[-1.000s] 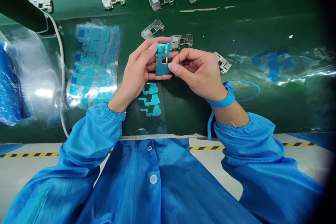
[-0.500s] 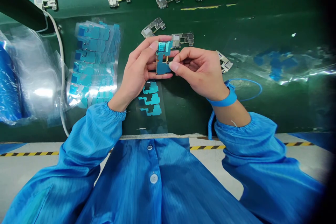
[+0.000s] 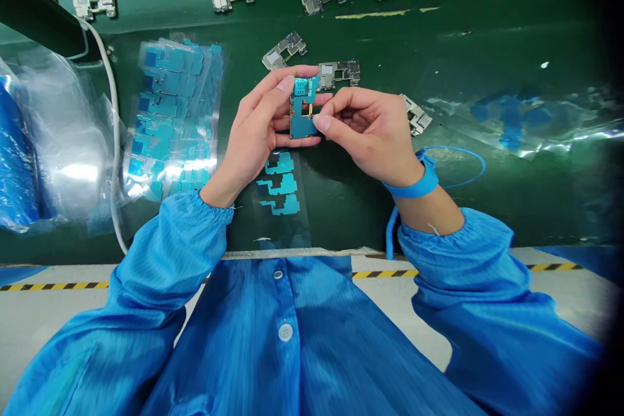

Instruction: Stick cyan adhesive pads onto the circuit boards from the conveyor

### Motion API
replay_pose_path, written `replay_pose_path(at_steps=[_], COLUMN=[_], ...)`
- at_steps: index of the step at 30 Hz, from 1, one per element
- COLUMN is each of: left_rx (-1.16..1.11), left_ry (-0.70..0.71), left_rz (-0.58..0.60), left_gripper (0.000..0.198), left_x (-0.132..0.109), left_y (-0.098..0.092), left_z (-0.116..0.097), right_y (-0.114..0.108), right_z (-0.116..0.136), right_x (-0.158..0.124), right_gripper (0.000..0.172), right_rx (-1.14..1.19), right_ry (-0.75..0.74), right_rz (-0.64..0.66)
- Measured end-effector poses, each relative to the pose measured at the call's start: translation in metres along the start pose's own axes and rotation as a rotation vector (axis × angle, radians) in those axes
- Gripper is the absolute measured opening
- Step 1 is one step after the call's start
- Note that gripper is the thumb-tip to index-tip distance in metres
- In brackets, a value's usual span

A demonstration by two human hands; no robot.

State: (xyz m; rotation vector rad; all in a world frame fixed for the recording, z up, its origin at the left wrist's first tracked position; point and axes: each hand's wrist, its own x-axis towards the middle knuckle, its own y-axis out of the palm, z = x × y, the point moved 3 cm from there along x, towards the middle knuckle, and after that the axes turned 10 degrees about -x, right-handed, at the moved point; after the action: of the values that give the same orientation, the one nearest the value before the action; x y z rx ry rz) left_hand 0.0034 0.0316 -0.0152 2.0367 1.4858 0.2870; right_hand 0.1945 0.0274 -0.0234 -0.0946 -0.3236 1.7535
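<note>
A small blue circuit board (image 3: 301,110) is held upright above the green belt (image 3: 487,52). My left hand (image 3: 260,130) grips it from the left with fingers curled behind and over its top. My right hand (image 3: 370,133) pinches its right edge, thumb pressed on its face. A blue strap (image 3: 414,185) circles my right wrist. Below the hands lies a clear strip with three teal stickers (image 3: 280,185).
A stack of clear sheets with teal stickers (image 3: 173,117) lies to the left, with plastic bags (image 3: 53,143) and a white cable (image 3: 116,143) beyond it. Several metal frames (image 3: 285,52) are scattered along the belt. Crumpled clear film (image 3: 517,120) lies to the right.
The metal frames in the far row have slid to the right along the belt. Both hands and the board have stayed almost still.
</note>
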Motion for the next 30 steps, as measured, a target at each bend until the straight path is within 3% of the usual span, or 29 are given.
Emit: replay_pose_path(at_steps=[22, 30], left_rx=[0.092, 0.053], left_ry=[-0.061, -0.018], left_rz=[-0.076, -0.036], left_gripper=[0.031, 0.039], left_x=[-0.01, -0.004], left_y=[0.015, 0.005], left_z=[-0.011, -0.005], right_y=[0.002, 0.001], right_z=[0.003, 0.002], right_x=[-0.001, 0.0], right_gripper=[0.046, 0.045], right_rx=[0.007, 0.007], right_ry=[0.028, 0.009], right_rz=[-0.002, 0.007])
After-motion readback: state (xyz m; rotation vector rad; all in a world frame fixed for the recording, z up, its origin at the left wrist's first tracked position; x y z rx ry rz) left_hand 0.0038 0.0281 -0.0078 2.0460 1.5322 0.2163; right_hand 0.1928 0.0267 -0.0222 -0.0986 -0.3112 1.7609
